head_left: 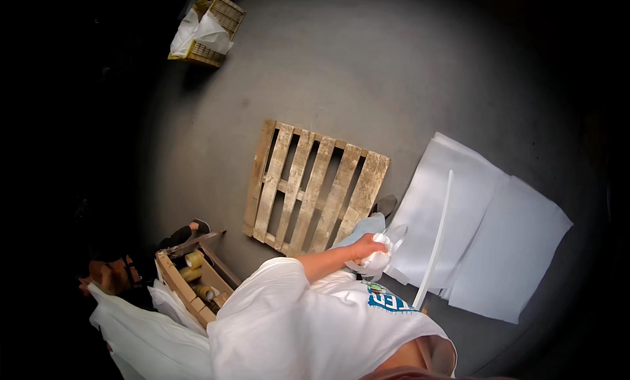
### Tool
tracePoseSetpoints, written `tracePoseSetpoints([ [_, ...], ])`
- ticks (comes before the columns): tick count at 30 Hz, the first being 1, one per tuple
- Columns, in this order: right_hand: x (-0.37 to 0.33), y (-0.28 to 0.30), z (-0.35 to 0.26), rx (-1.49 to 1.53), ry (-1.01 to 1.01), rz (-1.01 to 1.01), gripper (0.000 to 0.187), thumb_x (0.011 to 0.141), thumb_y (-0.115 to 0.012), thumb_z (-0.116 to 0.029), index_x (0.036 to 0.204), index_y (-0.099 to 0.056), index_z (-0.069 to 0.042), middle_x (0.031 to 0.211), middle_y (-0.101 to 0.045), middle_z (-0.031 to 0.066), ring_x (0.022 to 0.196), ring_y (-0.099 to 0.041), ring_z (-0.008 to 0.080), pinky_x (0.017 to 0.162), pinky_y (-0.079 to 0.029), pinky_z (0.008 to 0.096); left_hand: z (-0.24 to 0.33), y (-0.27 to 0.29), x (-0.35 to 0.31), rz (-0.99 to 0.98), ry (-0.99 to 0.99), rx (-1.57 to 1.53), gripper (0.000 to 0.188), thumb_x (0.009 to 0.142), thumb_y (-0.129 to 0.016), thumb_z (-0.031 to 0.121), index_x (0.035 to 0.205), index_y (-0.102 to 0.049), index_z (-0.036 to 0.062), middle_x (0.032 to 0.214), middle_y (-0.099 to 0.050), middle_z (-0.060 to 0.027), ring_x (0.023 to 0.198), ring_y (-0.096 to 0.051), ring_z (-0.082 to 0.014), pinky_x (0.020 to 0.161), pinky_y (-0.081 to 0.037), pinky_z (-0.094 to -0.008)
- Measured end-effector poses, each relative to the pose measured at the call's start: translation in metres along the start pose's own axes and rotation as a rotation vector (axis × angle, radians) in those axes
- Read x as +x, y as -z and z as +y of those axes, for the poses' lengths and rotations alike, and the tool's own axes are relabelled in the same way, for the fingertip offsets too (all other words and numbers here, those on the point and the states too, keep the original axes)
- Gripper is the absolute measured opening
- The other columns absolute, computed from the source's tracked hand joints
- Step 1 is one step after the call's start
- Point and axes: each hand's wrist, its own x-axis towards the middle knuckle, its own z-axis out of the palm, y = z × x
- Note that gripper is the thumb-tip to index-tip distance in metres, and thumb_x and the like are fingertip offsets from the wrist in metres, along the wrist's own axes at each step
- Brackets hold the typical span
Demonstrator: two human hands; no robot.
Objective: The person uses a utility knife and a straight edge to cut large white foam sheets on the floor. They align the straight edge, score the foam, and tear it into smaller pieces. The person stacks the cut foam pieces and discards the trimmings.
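Crumpled translucent plastic (377, 262) lies within the left grip (369, 247), fingers clenched on it, loose folds protruding beyond the hand. Right grip out of view; state cannot be determined.

Sheets (502, 236) right of pallet (313, 190); rolls (191, 274) in box (176, 281), left; crate (232, 15) beyond, also left.

From here I can make out lettering in one place only: the chest print (388, 299) on the wearer's white T-shirt (282, 331), low in the frame and right of centre. A few bold white block capitals stand against blue, running on a slant, with a small green and blue motif just above them. The whole wording cannot be told.
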Motion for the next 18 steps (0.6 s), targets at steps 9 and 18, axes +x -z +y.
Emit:
tracePoseSetpoints([
  [9, -0.102, -0.263, -0.397, -0.674, 0.679, -0.026, 0.025, 0.074, -0.076, -0.017, 0.077, -0.057, -0.001, 0.064, -0.052, 0.0008, 0.057, -0.047, 0.0113, 0.053, -0.041, 0.0293, 0.046, 0.127, -0.067, 0.406, -0.201, -0.139, 0.054, 0.059, -0.077, 0.030, 0.100, -0.068, -0.0034, 0.095, -0.068, -0.0164, 0.086, -0.066, -0.0250, 0.072, -0.052, -0.0354],
  [18, -0.053, -0.430, -0.543, -0.934, 0.809, -0.262, 0.028, 0.074, -0.076, -0.026, 0.070, -0.061, -0.003, 0.061, -0.056, 0.0026, 0.054, -0.051, 0.0144, 0.052, -0.042, 0.0311, 0.108, 0.125, -0.078, 0.777, -0.512, -0.195, 0.035, 0.061, -0.075, 0.029, 0.084, -0.069, 0.0026, 0.072, -0.068, -0.0124, 0.063, -0.062, -0.0216, 0.060, -0.050, -0.0357],
])
